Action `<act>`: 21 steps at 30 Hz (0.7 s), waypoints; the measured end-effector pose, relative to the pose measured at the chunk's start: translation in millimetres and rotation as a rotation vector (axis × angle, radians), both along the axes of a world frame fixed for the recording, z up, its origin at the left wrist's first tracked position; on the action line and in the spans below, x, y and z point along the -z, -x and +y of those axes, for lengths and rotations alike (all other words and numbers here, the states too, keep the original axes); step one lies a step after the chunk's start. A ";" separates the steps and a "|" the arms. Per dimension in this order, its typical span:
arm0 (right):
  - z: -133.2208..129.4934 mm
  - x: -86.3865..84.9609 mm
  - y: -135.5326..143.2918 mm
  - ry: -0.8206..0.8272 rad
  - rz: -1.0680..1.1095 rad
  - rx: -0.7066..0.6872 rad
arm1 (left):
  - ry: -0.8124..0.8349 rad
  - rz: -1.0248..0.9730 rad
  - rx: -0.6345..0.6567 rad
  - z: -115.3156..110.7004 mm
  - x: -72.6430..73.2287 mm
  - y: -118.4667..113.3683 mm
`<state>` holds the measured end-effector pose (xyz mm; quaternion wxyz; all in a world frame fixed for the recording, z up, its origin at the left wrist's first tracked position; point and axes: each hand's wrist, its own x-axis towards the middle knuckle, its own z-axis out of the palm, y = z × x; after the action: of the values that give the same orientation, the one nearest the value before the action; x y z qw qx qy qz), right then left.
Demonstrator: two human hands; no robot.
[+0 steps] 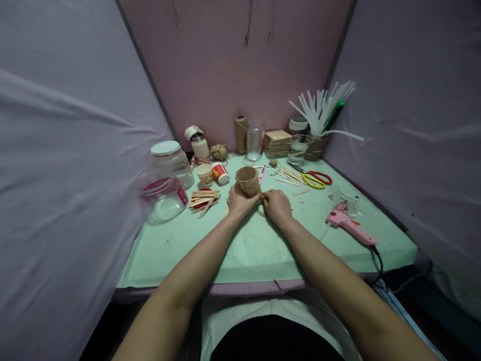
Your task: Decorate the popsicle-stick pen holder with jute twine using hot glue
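Forearms (203, 255) converge toward twelve o'clock, left hand (240, 201) clamped around a brown cup (248, 179), right hand (277, 205) pinching cord (259, 210).

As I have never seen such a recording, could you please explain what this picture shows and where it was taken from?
There is no machine here: a person works with two bare hands, filmed by a camera worn on the head, looking forward and down. The left hand holds a brown cup; the right hand seems to pinch a thin cord beside it. On the green-covered table are a pink glue gun, a pile of wooden sticks, a red cup and clear jars.
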<state>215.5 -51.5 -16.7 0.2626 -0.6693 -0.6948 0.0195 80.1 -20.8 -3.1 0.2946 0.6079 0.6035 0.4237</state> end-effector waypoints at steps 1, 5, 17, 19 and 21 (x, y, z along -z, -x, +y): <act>-0.4 0.1 0.2 0.004 -0.003 0.002 | -0.015 0.114 -0.060 -1.2 -1.9 0.6; -3.2 0.3 0.6 -0.008 -0.031 -0.003 | -0.016 0.396 -0.160 -0.8 -6.1 2.5; -14.8 -1.2 -1.9 -0.123 -0.033 -0.047 | -0.080 0.390 -0.150 -27.1 -11.1 19.4; -19.3 -3.7 1.2 -0.138 -0.036 -0.081 | -0.223 0.341 -0.115 -42.5 -11.7 23.6; -25.0 -7.1 5.4 -0.153 -0.028 -0.135 | -0.273 0.315 0.046 -54.8 -11.6 24.9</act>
<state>210.1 -76.4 -9.6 0.3013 -0.5991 -0.7414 -0.0253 55.2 -75.6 8.5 0.1211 0.7146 0.5649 0.3945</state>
